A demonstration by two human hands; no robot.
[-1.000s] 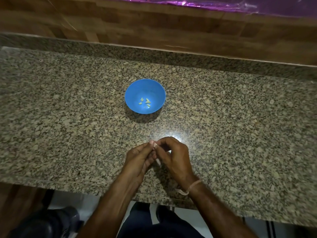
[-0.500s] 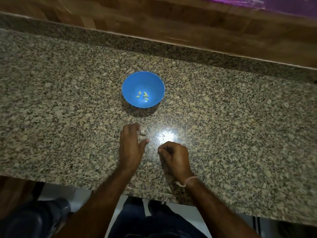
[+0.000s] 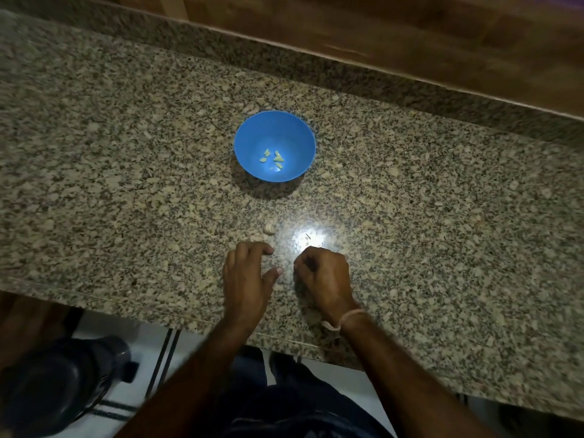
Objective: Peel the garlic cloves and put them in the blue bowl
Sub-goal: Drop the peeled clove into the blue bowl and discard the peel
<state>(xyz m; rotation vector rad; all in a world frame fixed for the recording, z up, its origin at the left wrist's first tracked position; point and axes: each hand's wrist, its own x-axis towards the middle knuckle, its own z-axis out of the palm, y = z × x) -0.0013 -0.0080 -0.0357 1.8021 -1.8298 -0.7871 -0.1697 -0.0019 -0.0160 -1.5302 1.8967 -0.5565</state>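
Note:
The blue bowl (image 3: 245,137) stands on the granite counter (image 3: 442,216) with several small peeled garlic cloves (image 3: 273,159) in its bottom. A pale unpeeled garlic piece (image 3: 269,228) lies on the counter between the bowl and my hands. My left hand (image 3: 248,276) is just below it, not touching it, with its fingers loosely bent, its thumb out and nothing in it. My right hand (image 3: 325,273) sits beside the left, fingers curled in toward the thumb. Whatever may be inside that curl is hidden.
A bright light reflection (image 3: 308,238) shines on the counter just above my right hand. A raised granite ledge (image 3: 347,77) and wood panelling run along the back. Below the front edge there is a dark round object (image 3: 57,384) on the floor.
A second ago both hands pinched a clove together. They parted, my left hand reached up to the garlic piece, and it has now drawn back from it. My right hand stays curled.

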